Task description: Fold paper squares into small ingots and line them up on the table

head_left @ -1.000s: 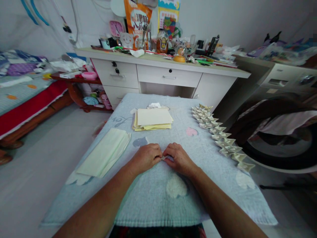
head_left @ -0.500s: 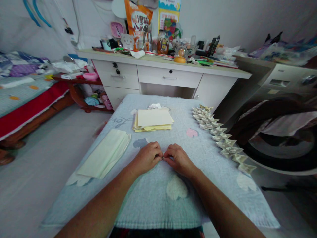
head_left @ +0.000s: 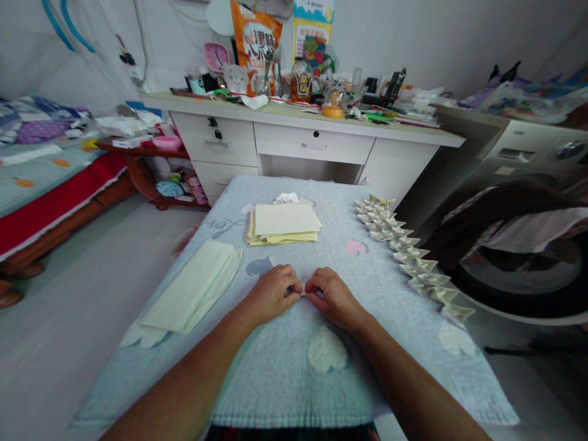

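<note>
My left hand and my right hand meet over the middle of the cloth-covered table, fingertips nearly touching. Both are closed in a pinch on a small pale piece of folded paper, mostly hidden by the fingers. Ahead of them lies a stack of cream and yellow paper sheets. Long pale green folded paper lies left of my left hand. On the right, several folded paper boats form a slanting row, nested close together.
A pale blue cloth covers the table. A crumpled white tissue sits behind the stack. Beyond stands a white desk with a cluttered top. A washing machine is at right, a bed at left.
The fingertips of my two hands have drawn slightly apart, and a gap has opened between the left thumb and fingers. The papers and boats stay where they were.
</note>
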Tool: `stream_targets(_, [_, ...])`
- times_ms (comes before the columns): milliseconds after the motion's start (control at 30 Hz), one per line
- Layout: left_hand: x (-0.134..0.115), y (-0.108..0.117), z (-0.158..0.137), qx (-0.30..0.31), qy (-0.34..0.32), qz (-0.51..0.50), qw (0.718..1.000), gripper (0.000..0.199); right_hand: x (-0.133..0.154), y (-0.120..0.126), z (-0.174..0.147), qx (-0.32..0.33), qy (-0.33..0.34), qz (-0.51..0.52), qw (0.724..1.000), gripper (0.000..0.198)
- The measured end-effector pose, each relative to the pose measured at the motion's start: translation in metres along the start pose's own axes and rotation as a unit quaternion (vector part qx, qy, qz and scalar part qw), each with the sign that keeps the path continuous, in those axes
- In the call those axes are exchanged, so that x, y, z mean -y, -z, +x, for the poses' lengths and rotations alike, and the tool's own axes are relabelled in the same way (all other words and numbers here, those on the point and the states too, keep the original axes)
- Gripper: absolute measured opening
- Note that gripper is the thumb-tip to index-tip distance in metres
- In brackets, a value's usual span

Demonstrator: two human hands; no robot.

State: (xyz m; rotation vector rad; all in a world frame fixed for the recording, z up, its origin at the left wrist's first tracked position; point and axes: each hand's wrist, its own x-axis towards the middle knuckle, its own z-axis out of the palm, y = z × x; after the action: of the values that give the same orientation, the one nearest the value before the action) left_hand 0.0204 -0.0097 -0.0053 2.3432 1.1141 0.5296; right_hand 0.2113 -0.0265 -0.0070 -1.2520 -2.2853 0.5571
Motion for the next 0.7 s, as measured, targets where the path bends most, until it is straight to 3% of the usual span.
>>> stream_targets(267, [0.0029,-0.0015,0.0003,0.012,0.001,0.02,1.0,0.002,0.0021,-0.0041,-0.0005,0.013,0.017,-0.017,1.0,0.012])
stream_targets(700, [0.0015,-0.0001,0.0011,0.006,0.011,-0.004,1.0,0.009,0.0019,0.0013,0.0016,0.018,-0.019,-0.005,1.0,0.006])
